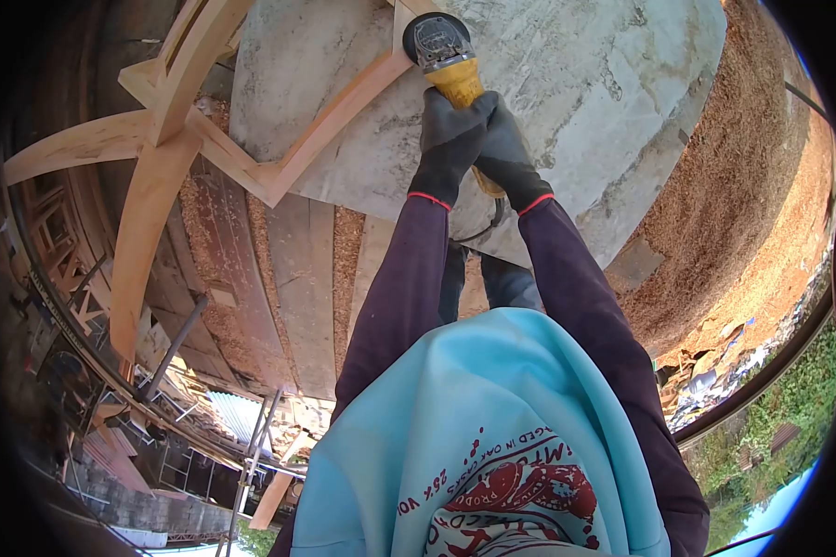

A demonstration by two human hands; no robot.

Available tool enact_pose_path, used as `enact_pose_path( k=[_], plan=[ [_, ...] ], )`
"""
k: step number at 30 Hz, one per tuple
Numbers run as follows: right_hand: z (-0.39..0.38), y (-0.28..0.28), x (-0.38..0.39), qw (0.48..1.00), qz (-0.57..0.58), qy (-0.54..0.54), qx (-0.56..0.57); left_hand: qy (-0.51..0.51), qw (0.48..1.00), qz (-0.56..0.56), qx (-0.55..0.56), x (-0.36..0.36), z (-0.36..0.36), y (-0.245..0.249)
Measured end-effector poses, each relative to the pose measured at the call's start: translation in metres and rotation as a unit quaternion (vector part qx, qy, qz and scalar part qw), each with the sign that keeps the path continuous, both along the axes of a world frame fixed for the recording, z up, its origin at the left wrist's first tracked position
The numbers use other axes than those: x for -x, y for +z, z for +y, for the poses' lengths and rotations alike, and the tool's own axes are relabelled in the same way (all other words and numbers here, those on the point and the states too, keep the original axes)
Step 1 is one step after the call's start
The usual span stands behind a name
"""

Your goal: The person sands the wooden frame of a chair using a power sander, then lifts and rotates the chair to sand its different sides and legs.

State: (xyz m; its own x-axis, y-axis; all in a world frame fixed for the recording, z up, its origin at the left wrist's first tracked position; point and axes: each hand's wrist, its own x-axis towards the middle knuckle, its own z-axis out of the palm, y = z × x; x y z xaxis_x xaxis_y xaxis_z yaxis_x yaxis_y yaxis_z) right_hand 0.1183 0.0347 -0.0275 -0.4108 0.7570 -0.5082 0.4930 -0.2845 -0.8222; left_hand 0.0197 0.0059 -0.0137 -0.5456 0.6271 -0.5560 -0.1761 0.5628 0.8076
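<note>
A yellow angle grinder [457,82] with a dark round disc is gripped in both my gloved hands. My left hand [451,135] wraps the front of its yellow body, just behind the metal head. Close beside it, my right hand [503,139] closes round the body farther back. The disc end lies at the edge of a curved wooden frame [344,100], near its upper corner. This frame rests on a grey, stained board [567,93]. A black cord [485,226] runs from the tool's rear end.
Left of the board stands a joined wooden piece with curved legs [163,139]. Wooden planks [293,288] with sawdust between them lie below. A large heap of wood shavings [734,195] spreads along the right side of the board.
</note>
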Motion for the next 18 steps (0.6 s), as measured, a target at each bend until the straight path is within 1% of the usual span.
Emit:
enact_pose_path(
  k=[1,2,3,4,5,7,8,9,11,12,14,15,17,18],
  plan=[
    [-0.003,0.0,0.001,1.0,0.0,-0.002,-0.001,0.011,1.0,-0.015,-0.018,0.002,-0.005,-0.001],
    [-0.007,0.0,0.005,0.999,-0.024,0.025,-0.011,0.008,1.0,-0.014,-0.019,0.004,-0.01,-0.001],
    [-0.012,-0.003,0.006,0.997,-0.047,0.05,-0.021,0.033,0.999,-0.034,-0.02,0.006,-0.018,-0.003],
    [-0.018,-0.01,0.011,0.998,-0.008,0.047,-0.031,0.058,0.997,-0.053,-0.02,0.007,-0.022,0.0],
    [-0.022,-0.017,0.011,0.999,-0.007,0.044,-0.031,0.054,0.997,-0.052,-0.021,0.008,-0.025,0.003],
    [-0.023,-0.003,0.015,0.995,-0.045,0.082,-0.034,0.084,0.994,-0.065,-0.026,0.011,-0.029,0.009],
    [-0.021,0.002,0.016,0.993,-0.044,0.094,-0.059,0.08,0.993,-0.076,-0.036,0.014,-0.029,0.009],
    [-0.022,-0.003,0.017,0.993,-0.042,0.093,-0.057,0.08,0.993,-0.075,-0.035,0.015,-0.027,0.007],
    [-0.023,-0.021,0.015,0.998,0.009,0.042,-0.046,0.043,0.998,-0.026,-0.028,0.016,-0.021,0.004],
    [-0.021,-0.016,0.013,0.998,0.008,0.043,-0.046,0.045,0.998,-0.027,-0.027,0.014,-0.017,0.002],
    [-0.012,0.001,0.01,0.998,0.05,-0.026,-0.031,0.012,0.998,-0.044,-0.05,0.009,-0.006,0.001],
    [-0.009,0.002,0.006,0.998,0.05,-0.025,-0.031,0.013,0.998,-0.044,-0.05,0.006,-0.003,0.0],
    [-0.003,0.004,0.001,1.0,0.008,-0.018,-0.019,-0.01,1.0,-0.022,-0.005,0.001,0.001,0.001],
    [-0.004,0.001,0.0,1.0,0.007,-0.019,-0.02,-0.015,1.0,-0.016,-0.001,0.001,0.001,-0.001]
  ],
)
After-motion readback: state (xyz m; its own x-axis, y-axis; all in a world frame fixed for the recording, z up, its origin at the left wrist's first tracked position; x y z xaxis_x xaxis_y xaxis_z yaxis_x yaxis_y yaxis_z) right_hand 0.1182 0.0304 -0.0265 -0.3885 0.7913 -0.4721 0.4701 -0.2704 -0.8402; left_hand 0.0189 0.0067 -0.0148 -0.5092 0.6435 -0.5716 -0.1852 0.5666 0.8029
